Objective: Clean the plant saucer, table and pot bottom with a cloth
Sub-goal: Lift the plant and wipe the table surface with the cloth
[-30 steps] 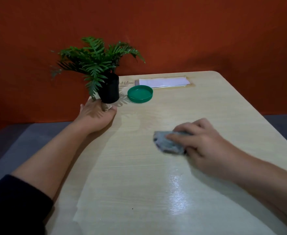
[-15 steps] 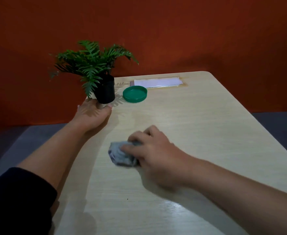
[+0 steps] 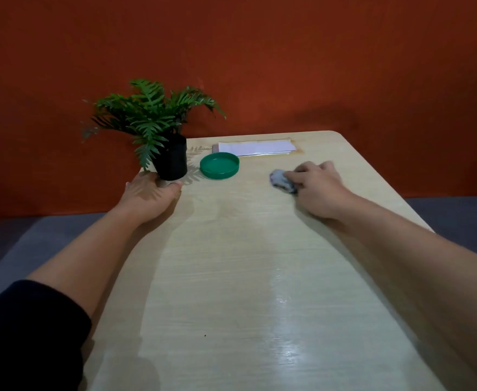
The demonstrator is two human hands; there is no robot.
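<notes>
Toward the far right edge of the table [image 3: 231,277], right hand [image 3: 316,187] presses a crumpled grey cloth [image 3: 281,180], fingers curled over it and pinching it down. Left hand [image 3: 149,193] at the far left corner holds the black pot [image 3: 172,162] of the fern [image 3: 149,114] at its base, fingers wrapped partly round; whether the pot is lifted, can't tell. Green saucer [image 3: 219,165] sits just beside the pot, white paper [image 3: 255,148] behind it along the far edge. Step in hand looks like table wiping. To do it well: keep the cloth flat, overlap strokes, skirt the saucer and paper, steady the pot so it doesn't tip.
</notes>
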